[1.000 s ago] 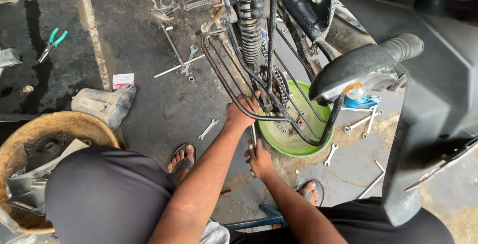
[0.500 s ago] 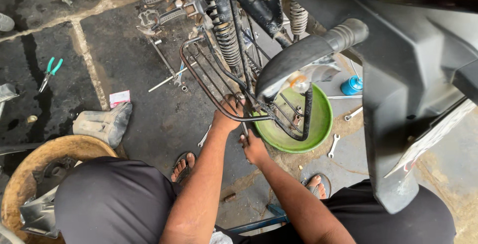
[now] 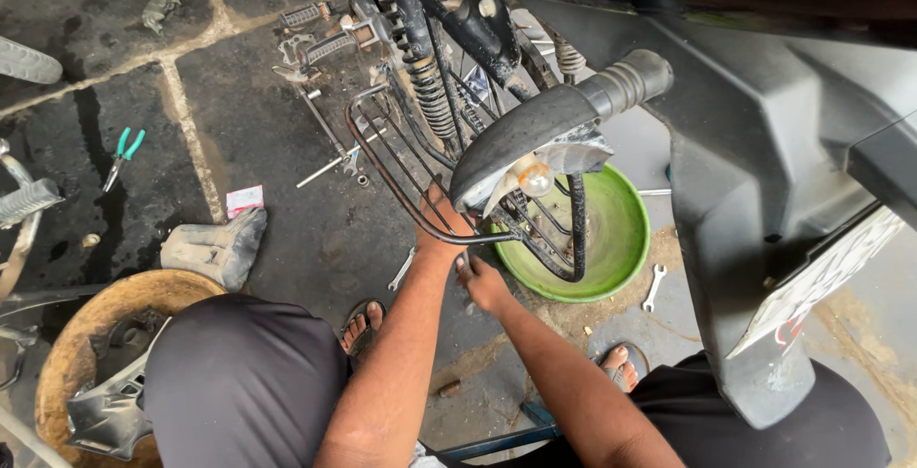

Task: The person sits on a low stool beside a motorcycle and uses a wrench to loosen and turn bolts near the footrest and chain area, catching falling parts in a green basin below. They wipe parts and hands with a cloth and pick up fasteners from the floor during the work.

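Observation:
I crouch beside the rear of a motorcycle. My left hand [image 3: 441, 223] reaches up and grips the lower bar of its black wire guard rack [image 3: 401, 177]. My right hand [image 3: 483, 280] is just below, fingers bent at the bottom of that rack; whether it holds anything is hidden. A coiled rear shock absorber [image 3: 428, 86] runs up behind the rack. The black rear fender [image 3: 535, 129] with a loose bulb [image 3: 535, 179] hangs right above my hands.
A green basin [image 3: 621, 239] sits on the floor under the fender. Spanners [image 3: 654, 287] [image 3: 401, 269] lie near it. Green-handled pliers [image 3: 122, 155], a grey rag [image 3: 215, 248], a rusty round pan [image 3: 76, 334] and my sandalled feet [image 3: 363, 325] are around me.
My view has tilted and drawn closer, so the motorcycle shifted in frame. Both hands stay at the bottom of the wire rack, the left still gripping its bar.

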